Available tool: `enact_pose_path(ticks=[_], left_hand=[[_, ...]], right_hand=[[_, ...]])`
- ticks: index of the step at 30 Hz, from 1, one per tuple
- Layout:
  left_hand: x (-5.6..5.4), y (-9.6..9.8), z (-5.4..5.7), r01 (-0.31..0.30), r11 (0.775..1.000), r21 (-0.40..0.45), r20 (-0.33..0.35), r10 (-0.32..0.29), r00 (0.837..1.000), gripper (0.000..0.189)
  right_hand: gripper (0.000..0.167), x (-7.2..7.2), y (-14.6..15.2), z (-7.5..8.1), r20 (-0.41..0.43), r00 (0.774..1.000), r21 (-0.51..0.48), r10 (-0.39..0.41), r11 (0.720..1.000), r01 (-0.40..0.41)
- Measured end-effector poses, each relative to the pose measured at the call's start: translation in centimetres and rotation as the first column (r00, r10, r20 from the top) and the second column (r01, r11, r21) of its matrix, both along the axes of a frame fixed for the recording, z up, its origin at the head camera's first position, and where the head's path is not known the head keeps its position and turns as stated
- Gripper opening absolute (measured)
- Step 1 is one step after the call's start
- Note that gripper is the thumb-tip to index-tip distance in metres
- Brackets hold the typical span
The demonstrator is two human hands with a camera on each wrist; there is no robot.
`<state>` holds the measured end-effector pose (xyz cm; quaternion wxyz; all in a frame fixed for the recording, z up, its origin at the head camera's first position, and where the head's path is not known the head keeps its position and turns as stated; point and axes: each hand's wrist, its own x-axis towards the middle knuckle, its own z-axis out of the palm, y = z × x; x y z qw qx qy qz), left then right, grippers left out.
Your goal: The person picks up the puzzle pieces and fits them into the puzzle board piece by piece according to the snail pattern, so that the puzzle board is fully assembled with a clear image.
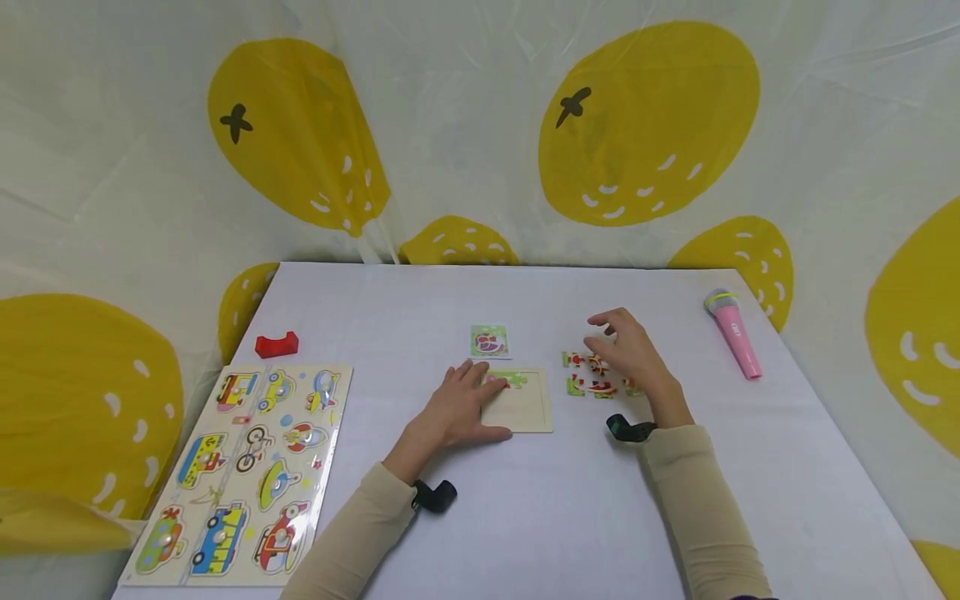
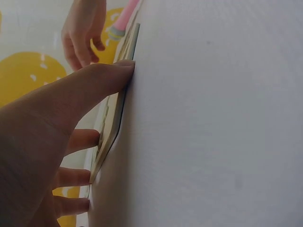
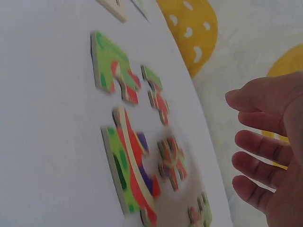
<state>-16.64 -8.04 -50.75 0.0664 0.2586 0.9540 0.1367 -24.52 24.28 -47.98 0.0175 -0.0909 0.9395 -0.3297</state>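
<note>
On the puzzle tray point(image 1: 525, 412), left hand point(image 1: 456, 408) spread, likely steadying it; right of the tray, right hand point(image 1: 632, 353) empty, loosely curved, above loose pieces point(image 3: 127, 168) apparently spaced for easy reach.

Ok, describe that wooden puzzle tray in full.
The puzzle tray is a thin, pale rectangle that looks like wood, with a border around its inner area. Mostly green puzzle pieces sit along its far side; the rest in view is bare. It lies flat on the white table, just nearer the person than a small picture card. The left hand touches its left part, thumb at the near edge.
</note>
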Motion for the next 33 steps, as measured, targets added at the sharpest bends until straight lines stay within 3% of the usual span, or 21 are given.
enact_pose_path(ticks=[6, 15, 33], left_hand=[[0.1, 0.0, 0.1, -0.002, 1.000, -0.003, 0.006, 0.002, 1.000, 0.082], [0.1, 0.0, 0.0, -0.005, 1.000, -0.008, 0.010, 0.005, 1.000, 0.082], [0.0, 0.0, -0.1, -0.016, 1.000, -0.008, 0.014, 0.016, 1.000, 0.084]], right_hand=[[0.046, -0.5, 2.2, -0.1, 0.053, 0.998, 0.032, -0.030, 0.999, 0.028], [0.051, -1.2, 4.3, -0.7, 0.061, 0.997, 0.080, -0.038, 0.996, 0.033], [0.051, -1.9, 5.9, -1.7, 0.180, 0.983, 0.123, -0.028, 0.992, 0.005]])
